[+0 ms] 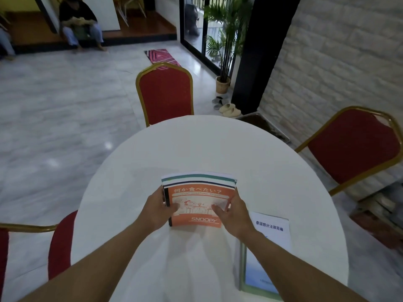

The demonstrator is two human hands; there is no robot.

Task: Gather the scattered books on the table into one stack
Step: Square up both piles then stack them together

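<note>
An orange Snoopy book [197, 194] lies on top of a stack of several books [196, 178] in the middle of the round white table [218, 144]. Both hands hold the orange book by its sides: my left hand [158, 211] grips its left edge, with the thumb on the cover, and my right hand [234, 211] grips its right edge. A white book with blue Chinese writing [274, 232] lies flat to the right of my right arm. Below it a green-edged book [253, 277] lies near the table's front right edge, partly hidden by my right forearm.
Red chairs with gold frames stand around the table: one at the far side [165, 94], one at the right [353, 149], one at the near left [58, 243]. A person sits far off at the top left [78, 22]. A potted plant [224, 40] stands by the glass door.
</note>
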